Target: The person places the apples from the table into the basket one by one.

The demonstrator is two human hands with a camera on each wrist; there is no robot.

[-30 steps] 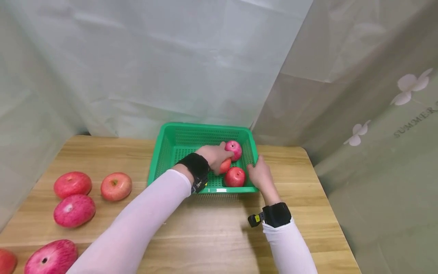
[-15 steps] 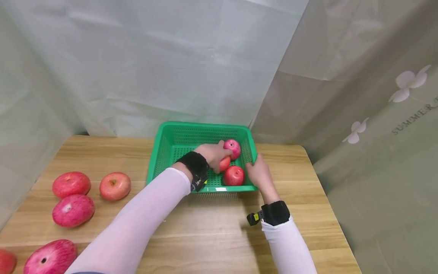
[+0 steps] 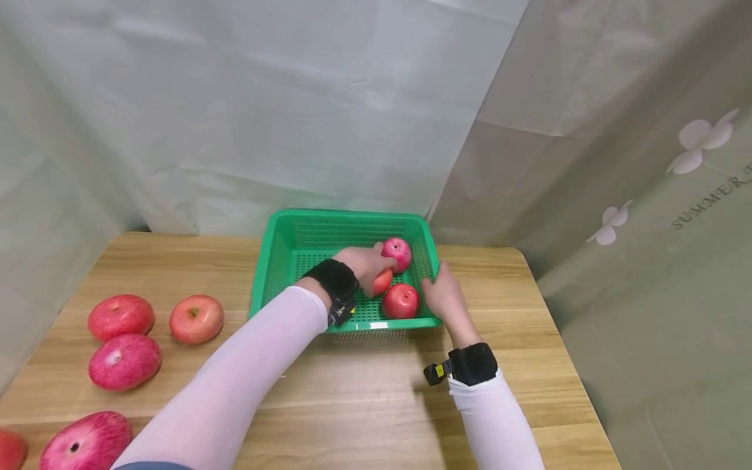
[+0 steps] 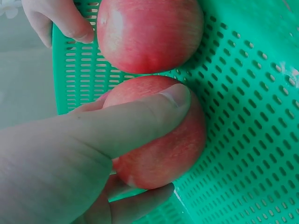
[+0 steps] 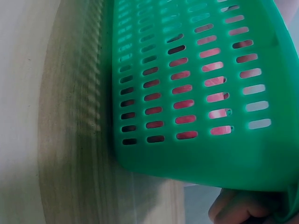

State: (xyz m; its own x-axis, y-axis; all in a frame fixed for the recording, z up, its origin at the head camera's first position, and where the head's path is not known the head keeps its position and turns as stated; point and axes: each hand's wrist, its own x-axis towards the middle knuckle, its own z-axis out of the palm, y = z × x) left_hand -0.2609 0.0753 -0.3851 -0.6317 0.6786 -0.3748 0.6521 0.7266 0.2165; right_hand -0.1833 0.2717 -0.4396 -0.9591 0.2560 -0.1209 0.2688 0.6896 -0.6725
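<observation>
Found left hand [image 3: 363,264] inside green basket [image 3: 329,228], gripping middle apple [image 4: 163,151] with thumb laid across the skin and fingers curled beneath. Recorded this grip as full, spread to the girth of the fruit. Located middle apple toward the right end of the basket, between rear pink apple [image 3: 399,254] and front red apple [image 3: 401,301]. Noted left fingers overlapping rear pink apple in the head view; cannot tell whether touching it.

Found right hand [image 3: 446,295] at the right rim of the basket, near the front corner, holding the rim in a narrow grip with digits on either side of the wall. Noted white label [image 3: 378,325] on the front rim.

Located basket at the rear of wooden table [image 3: 346,405], close to pale cloth [image 3: 264,130]. Counted 3 apples inside the basket and 5 on the table, to the left: flat red apple [image 3: 121,317] just behind streaked pink apple [image 3: 125,361], orange-red apple [image 3: 196,319] beside them, large pink apple [image 3: 88,440] nearer the front, and edge red apple [image 3: 12,449], partly out of view.

Observed black left wrist strap [image 3: 335,281] and black right wrist strap [image 3: 472,364], worn above white sleeves [image 3: 499,418].
</observation>
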